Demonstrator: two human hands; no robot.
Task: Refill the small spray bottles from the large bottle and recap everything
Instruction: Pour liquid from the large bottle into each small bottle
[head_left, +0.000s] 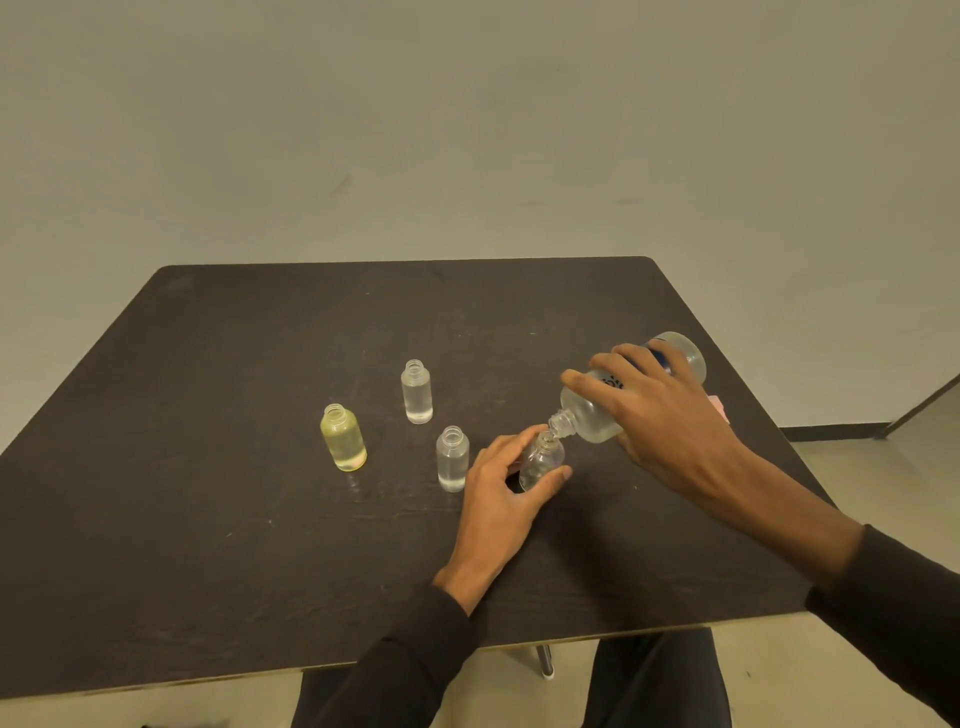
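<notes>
Four small open-necked plastic bottles on dark square table: large clear bottle tipped in gripping right hand, mouth touching the small clear round bottle tilted in clasping left hand; best poured slowly, necks aligned.

Dark, scuffed table with a pale edge filled the lower middle of the frame, its far corners rounded. Three uncapped small bottles stood upright on it left of centre, apart from one another: a yellowish bottle furthest left, a clear bottle above and right of it, and another clear bottle lower right of that. A pink object lay near the table's right edge, mostly hidden; could not tell what it was.
</notes>
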